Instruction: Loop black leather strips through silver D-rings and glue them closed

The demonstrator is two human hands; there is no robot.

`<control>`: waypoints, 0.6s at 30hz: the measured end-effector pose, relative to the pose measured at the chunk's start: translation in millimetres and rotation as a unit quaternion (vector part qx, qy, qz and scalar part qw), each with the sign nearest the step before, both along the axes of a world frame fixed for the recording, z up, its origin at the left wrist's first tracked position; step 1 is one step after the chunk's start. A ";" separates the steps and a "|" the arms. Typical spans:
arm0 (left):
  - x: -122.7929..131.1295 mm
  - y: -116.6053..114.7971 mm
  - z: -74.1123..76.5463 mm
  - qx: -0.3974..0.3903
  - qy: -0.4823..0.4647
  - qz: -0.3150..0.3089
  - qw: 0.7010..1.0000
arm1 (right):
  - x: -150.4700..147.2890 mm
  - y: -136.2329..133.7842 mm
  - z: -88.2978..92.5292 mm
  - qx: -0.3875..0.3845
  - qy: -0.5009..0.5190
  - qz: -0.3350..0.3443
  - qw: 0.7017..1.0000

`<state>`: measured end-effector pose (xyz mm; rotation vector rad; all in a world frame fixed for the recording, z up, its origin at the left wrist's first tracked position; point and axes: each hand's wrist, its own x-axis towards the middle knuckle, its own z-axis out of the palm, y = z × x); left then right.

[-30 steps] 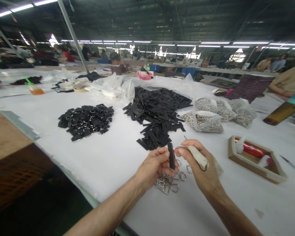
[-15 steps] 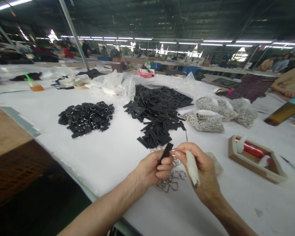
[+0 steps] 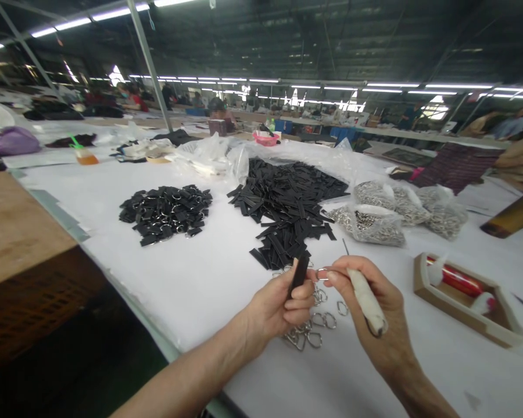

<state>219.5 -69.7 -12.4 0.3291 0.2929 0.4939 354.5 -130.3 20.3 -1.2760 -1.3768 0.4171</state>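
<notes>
My left hand [image 3: 290,302] is closed around a short black strip [image 3: 299,274], which stands up between thumb and fingers. Between the thumb and forefinger of my right hand [image 3: 377,302] is a silver D-ring [image 3: 321,270], close to the strip. That same hand also grips a thin tool with a pale wrapped handle [image 3: 366,299]; its slim dark tip points away from me. Beneath my hands lie loose D-rings [image 3: 314,338] on the white tabletop. Just beyond is a big heap of black strips [image 3: 287,191].
Left of the heap sits a pile of black strips fitted with rings [image 3: 168,213]. Clear bags of metal rings [image 3: 377,225] stand to the right. Nearer is a cardboard tray [image 3: 462,313] holding a red cylinder [image 3: 455,276]. A bottle of brown liquid [image 3: 509,215] lies tilted at the far right.
The view has shifted, so the table things sit lower and further right. My right hand has drawn slightly away from my left, and the D-ring now shows clearly between them.
</notes>
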 end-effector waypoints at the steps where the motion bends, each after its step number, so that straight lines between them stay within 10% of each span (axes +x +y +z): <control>1: 1.4 -0.8 -0.7 0.014 0.006 0.013 1.000 | 0.3 0.4 0.6 -0.003 0.005 -0.002 1.000; 18: 9.0 -13.3 4.8 0.256 0.228 0.204 0.917 | -0.8 7.3 -7.2 0.004 0.037 0.021 0.999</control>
